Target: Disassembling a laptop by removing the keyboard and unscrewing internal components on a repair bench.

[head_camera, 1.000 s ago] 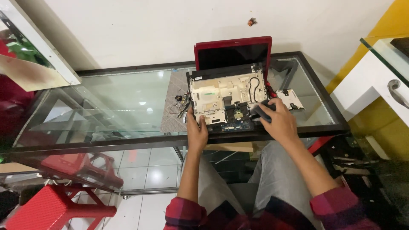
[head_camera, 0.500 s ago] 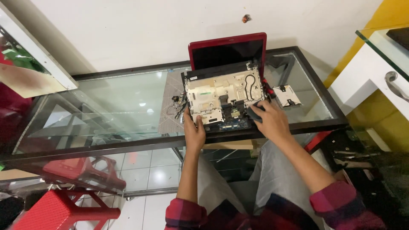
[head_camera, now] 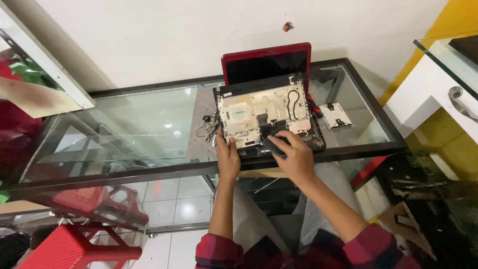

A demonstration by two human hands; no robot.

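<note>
Your right hand (head_camera: pixel 297 158) has its grip closed around a small dark part (head_camera: pixel 275 144) at the near edge of the open red laptop (head_camera: pixel 266 109). Your left hand (head_camera: pixel 227 155) lies flat on the laptop's near left corner, grip wide, holding nothing. The laptop sits on the glass surface (head_camera: pixel 129 124). A small silver board (head_camera: pixel 334 114) lies just right of it, and loose wires (head_camera: pixel 208 125) just left.

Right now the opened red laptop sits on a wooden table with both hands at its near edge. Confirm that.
Not quite: the table is glass with a dark frame, not wooden, as the head view shows. The opened red laptop does sit on it, with the left hand and right hand at its near edge.
</note>
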